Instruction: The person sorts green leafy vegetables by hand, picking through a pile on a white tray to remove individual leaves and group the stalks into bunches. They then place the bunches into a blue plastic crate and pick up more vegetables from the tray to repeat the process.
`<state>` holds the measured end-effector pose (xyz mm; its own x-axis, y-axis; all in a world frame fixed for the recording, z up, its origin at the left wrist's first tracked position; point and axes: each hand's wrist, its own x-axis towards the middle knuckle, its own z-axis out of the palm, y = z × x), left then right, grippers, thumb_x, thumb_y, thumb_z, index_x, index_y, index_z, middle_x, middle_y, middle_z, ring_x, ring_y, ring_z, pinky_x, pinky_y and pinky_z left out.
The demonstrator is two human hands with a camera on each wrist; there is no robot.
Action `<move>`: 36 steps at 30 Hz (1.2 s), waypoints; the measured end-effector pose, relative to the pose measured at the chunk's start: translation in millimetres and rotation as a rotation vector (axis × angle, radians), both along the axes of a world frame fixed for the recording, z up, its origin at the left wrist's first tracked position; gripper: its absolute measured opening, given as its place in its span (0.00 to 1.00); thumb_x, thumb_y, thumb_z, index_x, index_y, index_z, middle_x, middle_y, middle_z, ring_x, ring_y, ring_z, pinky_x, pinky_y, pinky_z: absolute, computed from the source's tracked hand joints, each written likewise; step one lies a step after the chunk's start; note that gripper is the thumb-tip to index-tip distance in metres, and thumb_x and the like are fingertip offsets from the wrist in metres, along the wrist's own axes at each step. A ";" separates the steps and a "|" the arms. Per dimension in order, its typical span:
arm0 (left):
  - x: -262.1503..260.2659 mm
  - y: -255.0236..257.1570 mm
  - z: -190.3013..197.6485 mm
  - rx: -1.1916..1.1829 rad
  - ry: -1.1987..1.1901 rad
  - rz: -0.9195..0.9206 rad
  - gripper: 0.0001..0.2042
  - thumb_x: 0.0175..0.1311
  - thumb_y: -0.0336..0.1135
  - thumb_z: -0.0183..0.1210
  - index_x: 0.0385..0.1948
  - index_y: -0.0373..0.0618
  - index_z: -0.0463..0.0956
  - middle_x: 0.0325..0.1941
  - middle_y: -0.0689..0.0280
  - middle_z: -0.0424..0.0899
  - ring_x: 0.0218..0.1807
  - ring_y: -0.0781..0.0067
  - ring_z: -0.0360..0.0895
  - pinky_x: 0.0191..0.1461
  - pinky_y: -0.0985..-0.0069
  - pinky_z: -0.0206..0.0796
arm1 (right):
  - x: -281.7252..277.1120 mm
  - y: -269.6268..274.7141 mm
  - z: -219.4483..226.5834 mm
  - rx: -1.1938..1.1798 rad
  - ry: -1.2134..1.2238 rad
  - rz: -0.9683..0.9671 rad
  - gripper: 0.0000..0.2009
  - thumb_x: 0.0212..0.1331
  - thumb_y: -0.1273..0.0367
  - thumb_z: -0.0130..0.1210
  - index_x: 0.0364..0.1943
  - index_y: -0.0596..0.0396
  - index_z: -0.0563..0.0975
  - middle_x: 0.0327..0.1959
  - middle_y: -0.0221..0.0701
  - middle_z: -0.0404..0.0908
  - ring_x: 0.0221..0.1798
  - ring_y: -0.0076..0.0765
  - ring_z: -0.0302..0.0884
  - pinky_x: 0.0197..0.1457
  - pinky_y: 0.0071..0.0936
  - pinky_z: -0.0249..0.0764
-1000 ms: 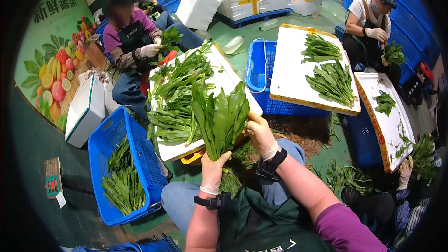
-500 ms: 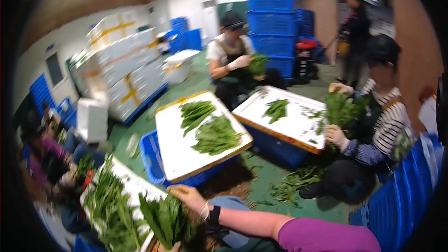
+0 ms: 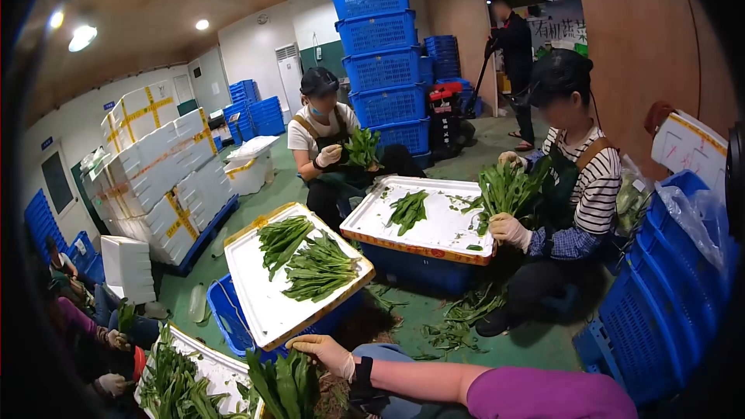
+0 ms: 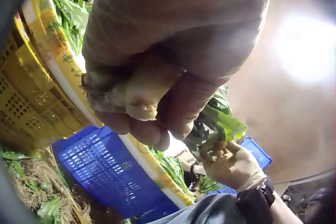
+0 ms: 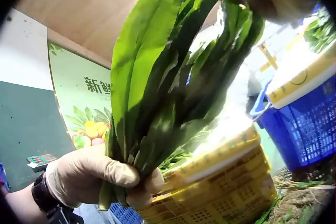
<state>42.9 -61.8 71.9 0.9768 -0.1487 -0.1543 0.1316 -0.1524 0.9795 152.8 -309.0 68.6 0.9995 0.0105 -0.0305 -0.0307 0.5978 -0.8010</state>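
My gloved left hand (image 5: pixel 94 174) grips a bunch of long-leaved greens (image 5: pixel 152 77) low around the stems, leaves pointing up in the right wrist view. In the left wrist view, pale cut stem ends (image 4: pixel 142 103) poke out of that fist. My gloved right hand (image 3: pixel 322 349) pinches leaves near the top edge of the same bunch, with fingers curled. The head view has the bunch at its bottom edge, and my left hand is outside it. Beside the bunch lies a white foam board (image 3: pixel 221 372) heaped with loose greens (image 3: pixel 174 380).
Another foam board (image 3: pixel 256 287) with two bundles rests on a blue crate (image 3: pixel 229 318). Beyond it, a third board (image 3: pixel 365 221) stands before a person in stripes (image 3: pixel 597 194) holding greens. A capped person (image 3: pixel 318 140) sits behind. Crates (image 3: pixel 652 302) stack at right; roots (image 5: pixel 299 205) litter the floor.
The head view has swung right and up, taking my left hand out of it. Both hands stay at the bunch, my right hand keeping to its leaf edge.
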 end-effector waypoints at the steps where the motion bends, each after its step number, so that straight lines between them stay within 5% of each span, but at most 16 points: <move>1: -3.2 -2.7 5.0 0.009 0.003 -0.013 0.23 0.56 0.26 0.67 0.54 0.31 0.74 0.50 0.58 0.83 0.47 0.66 0.78 0.53 0.71 0.69 | -2.0 5.5 1.1 0.155 -0.003 -0.008 0.10 0.67 0.67 0.57 0.46 0.55 0.83 0.34 0.21 0.84 0.30 0.15 0.76 0.33 0.12 0.71; 4: -7.3 -6.8 13.0 0.014 0.030 -0.016 0.22 0.57 0.27 0.67 0.54 0.32 0.75 0.49 0.59 0.83 0.46 0.66 0.77 0.53 0.71 0.69 | 2.1 12.2 -3.9 0.131 -0.084 -0.062 0.10 0.67 0.68 0.56 0.45 0.56 0.83 0.38 0.23 0.85 0.35 0.18 0.80 0.39 0.14 0.75; 6: -10.5 -4.5 14.8 -0.040 0.066 0.025 0.23 0.57 0.27 0.67 0.54 0.32 0.74 0.50 0.58 0.83 0.47 0.66 0.77 0.53 0.71 0.69 | 2.6 17.2 2.1 0.169 0.001 -0.098 0.10 0.67 0.68 0.55 0.46 0.57 0.82 0.28 0.21 0.81 0.27 0.14 0.73 0.30 0.12 0.68; 9: -9.0 -0.7 21.7 0.018 0.080 0.045 0.24 0.56 0.26 0.67 0.56 0.32 0.72 0.52 0.58 0.82 0.49 0.66 0.76 0.54 0.71 0.69 | 11.1 13.4 -4.1 0.289 -0.019 -0.117 0.11 0.68 0.67 0.55 0.49 0.58 0.79 0.17 0.13 0.57 0.18 0.12 0.49 0.21 0.16 0.45; 10: -18.5 -6.9 42.1 -0.018 0.171 0.101 0.25 0.57 0.26 0.66 0.57 0.32 0.72 0.53 0.58 0.81 0.51 0.65 0.76 0.56 0.71 0.68 | 9.4 12.7 -4.3 0.283 -0.016 -0.080 0.10 0.68 0.68 0.55 0.48 0.57 0.80 0.18 0.15 0.63 0.18 0.12 0.54 0.21 0.14 0.49; 12: -16.6 -6.7 27.7 -0.197 0.009 0.216 0.17 0.58 0.26 0.65 0.49 0.31 0.76 0.44 0.58 0.84 0.41 0.67 0.80 0.45 0.74 0.73 | 7.2 21.3 3.7 0.086 0.035 -0.105 0.10 0.66 0.68 0.53 0.44 0.57 0.82 0.21 0.19 0.71 0.21 0.13 0.61 0.24 0.14 0.56; 13: 17.2 10.6 -18.7 -0.192 -0.056 0.181 0.18 0.54 0.22 0.64 0.49 0.33 0.77 0.45 0.60 0.84 0.43 0.69 0.80 0.49 0.74 0.72 | 6.7 21.8 2.1 -0.114 -0.095 -0.101 0.10 0.64 0.69 0.53 0.43 0.57 0.83 0.26 0.22 0.76 0.24 0.15 0.66 0.27 0.15 0.62; 14: 22.3 19.5 -17.6 -0.181 -0.113 0.178 0.20 0.51 0.19 0.63 0.50 0.34 0.77 0.46 0.63 0.85 0.45 0.72 0.80 0.53 0.75 0.70 | 1.8 20.9 9.8 -0.301 -0.233 -0.057 0.11 0.61 0.69 0.53 0.41 0.57 0.84 0.30 0.25 0.82 0.27 0.16 0.71 0.29 0.16 0.67; 17: 4.8 27.0 -10.2 -0.190 -0.027 0.364 0.16 0.54 0.24 0.66 0.45 0.39 0.78 0.37 0.70 0.83 0.32 0.81 0.77 0.34 0.81 0.68 | -15.3 35.3 28.5 -0.401 -0.094 0.235 0.12 0.56 0.73 0.52 0.40 0.62 0.84 0.40 0.31 0.86 0.37 0.24 0.80 0.44 0.21 0.75; 20: 1.8 41.2 -19.9 -0.131 0.054 0.417 0.13 0.56 0.26 0.67 0.42 0.39 0.78 0.34 0.69 0.83 0.30 0.81 0.76 0.34 0.82 0.68 | -8.4 52.3 20.5 -0.487 -0.181 0.267 0.12 0.59 0.72 0.54 0.43 0.61 0.84 0.41 0.32 0.86 0.42 0.22 0.77 0.49 0.20 0.71; 24: 6.8 48.2 -39.6 -0.190 -0.037 0.398 0.12 0.57 0.25 0.65 0.42 0.39 0.78 0.33 0.69 0.82 0.29 0.82 0.75 0.34 0.82 0.69 | -0.9 66.8 13.6 -0.415 -0.126 0.213 0.11 0.64 0.67 0.57 0.44 0.59 0.84 0.38 0.22 0.84 0.38 0.14 0.72 0.40 0.15 0.66; 26: 10.0 49.4 -44.4 -0.195 -0.035 0.408 0.10 0.57 0.25 0.66 0.39 0.39 0.78 0.32 0.69 0.82 0.28 0.81 0.76 0.33 0.82 0.69 | 7.2 73.9 4.5 -0.409 -0.111 0.160 0.11 0.66 0.70 0.57 0.43 0.64 0.83 0.38 0.30 0.85 0.40 0.21 0.78 0.47 0.19 0.74; 31: 5.2 49.2 -46.9 -0.090 -0.061 0.446 0.13 0.57 0.23 0.65 0.44 0.38 0.78 0.38 0.67 0.84 0.35 0.80 0.78 0.41 0.81 0.71 | 13.5 92.0 -1.8 -0.325 -0.051 0.099 0.15 0.65 0.68 0.58 0.51 0.64 0.79 0.37 0.27 0.81 0.38 0.19 0.75 0.44 0.18 0.72; 33: 5.4 49.9 -48.0 0.053 -0.193 0.420 0.20 0.54 0.22 0.65 0.52 0.36 0.76 0.45 0.64 0.86 0.45 0.77 0.80 0.53 0.78 0.70 | 12.4 97.0 -0.2 -0.307 -0.026 0.054 0.20 0.64 0.68 0.59 0.58 0.62 0.74 0.37 0.25 0.79 0.38 0.18 0.74 0.43 0.17 0.71; 34: 4.8 48.6 -47.2 0.131 -0.213 0.421 0.23 0.53 0.21 0.65 0.53 0.36 0.75 0.45 0.63 0.86 0.48 0.75 0.81 0.56 0.77 0.69 | 16.0 97.7 -9.6 -0.385 -0.084 0.063 0.19 0.64 0.65 0.59 0.57 0.55 0.77 0.41 0.22 0.79 0.37 0.15 0.72 0.39 0.14 0.67; 36: 2.2 46.1 -47.4 0.143 -0.231 0.481 0.24 0.51 0.21 0.66 0.55 0.37 0.75 0.46 0.63 0.86 0.48 0.75 0.80 0.57 0.77 0.69 | 19.7 96.7 -16.3 -0.471 -0.146 0.118 0.16 0.62 0.68 0.58 0.54 0.56 0.79 0.44 0.24 0.81 0.38 0.16 0.73 0.40 0.15 0.67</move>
<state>45.1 -15.7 24.6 0.9404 0.3292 0.0858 0.0034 -0.2614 0.9652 172.5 -212.4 52.4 0.9865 0.1422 0.0811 0.0564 0.1702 -0.9838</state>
